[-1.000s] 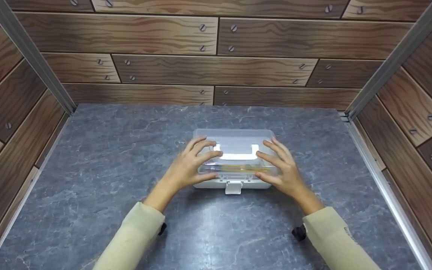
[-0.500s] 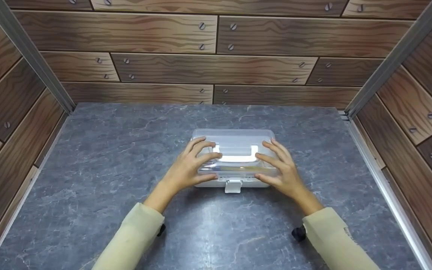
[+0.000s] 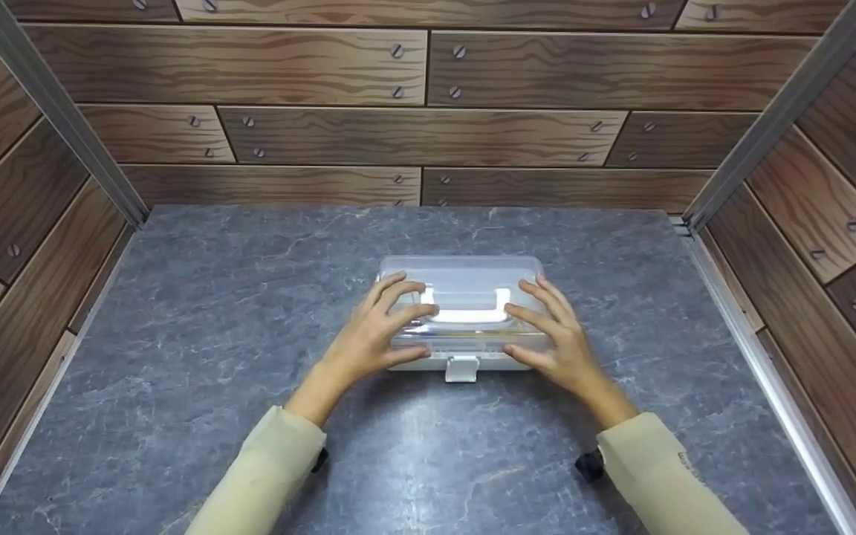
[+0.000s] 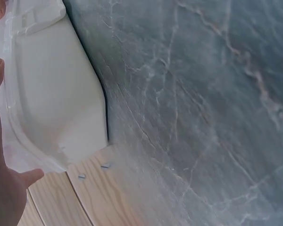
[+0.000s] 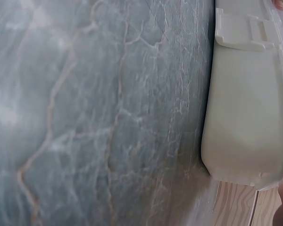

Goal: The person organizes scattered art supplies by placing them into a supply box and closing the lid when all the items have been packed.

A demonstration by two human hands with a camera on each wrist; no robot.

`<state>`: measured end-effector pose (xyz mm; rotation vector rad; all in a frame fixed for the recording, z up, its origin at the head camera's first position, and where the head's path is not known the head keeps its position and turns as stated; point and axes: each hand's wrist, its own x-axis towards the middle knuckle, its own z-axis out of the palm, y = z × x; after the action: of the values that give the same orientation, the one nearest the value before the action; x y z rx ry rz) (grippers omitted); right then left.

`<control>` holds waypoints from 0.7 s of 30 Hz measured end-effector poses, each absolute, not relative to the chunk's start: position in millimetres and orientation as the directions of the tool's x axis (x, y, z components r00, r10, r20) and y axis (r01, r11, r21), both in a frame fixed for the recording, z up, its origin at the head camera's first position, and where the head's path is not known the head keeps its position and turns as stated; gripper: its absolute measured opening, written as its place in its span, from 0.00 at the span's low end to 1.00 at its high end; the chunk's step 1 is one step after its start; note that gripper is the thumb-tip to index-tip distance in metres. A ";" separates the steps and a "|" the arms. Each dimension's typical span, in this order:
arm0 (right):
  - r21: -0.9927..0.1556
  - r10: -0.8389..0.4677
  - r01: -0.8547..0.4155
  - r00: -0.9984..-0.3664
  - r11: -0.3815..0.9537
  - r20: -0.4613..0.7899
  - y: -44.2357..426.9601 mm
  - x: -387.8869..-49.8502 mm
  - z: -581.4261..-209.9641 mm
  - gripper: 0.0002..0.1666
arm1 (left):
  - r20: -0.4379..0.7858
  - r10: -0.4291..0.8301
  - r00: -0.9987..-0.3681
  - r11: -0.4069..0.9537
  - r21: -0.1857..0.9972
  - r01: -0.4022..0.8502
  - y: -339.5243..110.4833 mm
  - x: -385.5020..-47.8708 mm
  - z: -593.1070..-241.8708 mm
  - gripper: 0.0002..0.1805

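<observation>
A plastic storage box (image 3: 413, 364) with a white base, a clear lid (image 3: 465, 271) and a white top handle (image 3: 467, 315) sits on the table. Yellow and other coloured contents show faintly through the lid. My left hand (image 3: 376, 331) rests on the lid's left end, fingers spread and slightly bent, thumb along the front rim. At the opposite end my right hand (image 3: 560, 342) mirrors it. A white latch (image 3: 461, 368) juts from the middle of the front; the right wrist view shows this latch (image 5: 247, 30) on the front wall. The lid's far corners lie beyond the fingers.
The grey marbled tabletop (image 3: 250, 297) extends around the box. Wood-patterned panels (image 3: 324, 137) stand behind and at both sides, with metal posts (image 3: 64, 119) at the corners. A metal rail (image 3: 762, 394) runs along the right edge.
The lid's front and handle have come down slightly toward the base, and the strip of yellow contents shows thinner. Both hands have kept nearly the same place on the lid.
</observation>
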<state>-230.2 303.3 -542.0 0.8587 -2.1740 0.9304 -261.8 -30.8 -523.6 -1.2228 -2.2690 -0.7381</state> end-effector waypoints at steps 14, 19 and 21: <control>-0.422 -0.294 -0.701 -0.658 0.575 0.693 303.0 -224.4 -541.4 0.36 | 0.403 0.656 -0.638 0.676 0.062 0.735 2.3 -261.8 -487.0 0.42; -0.442 -0.279 -0.657 -0.700 0.611 0.657 299.7 -216.1 -536.9 0.36 | 0.250 0.649 -0.718 0.732 0.050 0.679 15.2 -264.3 -483.0 0.46; -0.452 -0.241 -0.627 -0.716 0.634 0.655 296.4 -210.2 -535.2 0.36 | 0.216 0.640 -0.737 0.749 0.038 0.661 17.9 -264.1 -483.3 0.46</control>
<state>-210.2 296.4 -535.2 0.6776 -2.3052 0.9260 -264.1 17.9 -483.3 -1.0368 -2.7583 -0.1667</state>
